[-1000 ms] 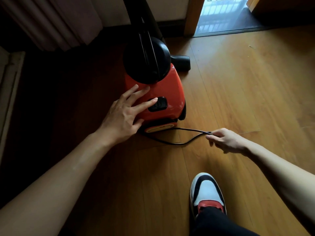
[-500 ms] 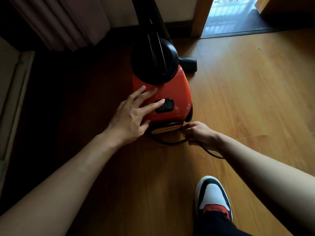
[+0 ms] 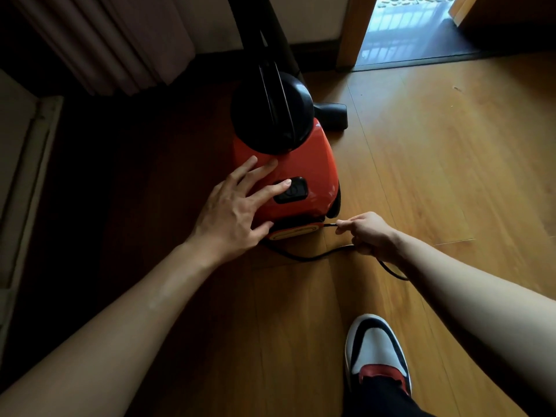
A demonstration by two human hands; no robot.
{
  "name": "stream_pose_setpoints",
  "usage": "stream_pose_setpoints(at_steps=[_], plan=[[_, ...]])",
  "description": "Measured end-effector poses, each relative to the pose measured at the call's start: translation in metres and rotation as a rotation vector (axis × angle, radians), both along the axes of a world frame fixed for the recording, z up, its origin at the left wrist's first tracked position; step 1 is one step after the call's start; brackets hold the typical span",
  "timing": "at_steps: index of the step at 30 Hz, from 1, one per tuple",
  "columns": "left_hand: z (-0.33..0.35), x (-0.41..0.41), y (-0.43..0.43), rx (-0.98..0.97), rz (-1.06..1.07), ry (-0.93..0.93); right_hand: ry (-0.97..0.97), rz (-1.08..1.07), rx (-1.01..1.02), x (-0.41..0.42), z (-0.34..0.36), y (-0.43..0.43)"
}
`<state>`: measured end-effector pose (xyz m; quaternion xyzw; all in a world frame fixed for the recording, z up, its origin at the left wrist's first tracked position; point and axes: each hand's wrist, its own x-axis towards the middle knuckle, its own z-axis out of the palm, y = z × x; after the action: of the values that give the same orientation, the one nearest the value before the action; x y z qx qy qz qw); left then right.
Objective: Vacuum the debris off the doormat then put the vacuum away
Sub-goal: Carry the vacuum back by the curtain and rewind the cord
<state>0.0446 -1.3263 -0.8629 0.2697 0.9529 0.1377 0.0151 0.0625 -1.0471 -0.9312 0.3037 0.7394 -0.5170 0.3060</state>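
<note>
A red canister vacuum [image 3: 313, 173] with a black dome top stands on the wooden floor near the wall. My left hand [image 3: 237, 206] lies flat on its red body, fingers spread, the forefinger tip on the black button [image 3: 296, 191]. My right hand [image 3: 365, 233] pinches the black power cord [image 3: 304, 257] close to the vacuum's rear outlet. A loop of the cord lies on the floor under both hands. The black floor nozzle [image 3: 331, 115] sits behind the vacuum. No doormat is visible.
A curtain [image 3: 114, 43] hangs at the back left, with a pale panel [image 3: 18, 176] along the left edge. A doorway [image 3: 400, 28] opens at the back right. My shoe [image 3: 376, 353] stands on the floor at the bottom right.
My right hand has travelled along the cord from out on the floor to right beside the vacuum's rear, and the slack loop has shortened. My left hand stayed on the vacuum.
</note>
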Motion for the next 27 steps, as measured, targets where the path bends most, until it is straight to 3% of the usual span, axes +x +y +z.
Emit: stream_pose_setpoints(at_steps=[8,15,19,27], plan=[[-0.001,-0.002,0.0,-0.026,-0.006,0.003,0.06,-0.115,-0.104,0.002,0.05,-0.005],[0.001,0.0,0.004,-0.036,0.016,-0.014,0.176,0.004,-0.118,0.011,0.089,-0.043],[0.003,0.0,0.004,0.007,0.031,-0.027,0.288,0.077,-0.001,0.022,0.091,-0.082],[0.004,-0.001,0.004,0.058,0.033,-0.057,0.459,-0.137,0.018,0.051,0.075,-0.153]])
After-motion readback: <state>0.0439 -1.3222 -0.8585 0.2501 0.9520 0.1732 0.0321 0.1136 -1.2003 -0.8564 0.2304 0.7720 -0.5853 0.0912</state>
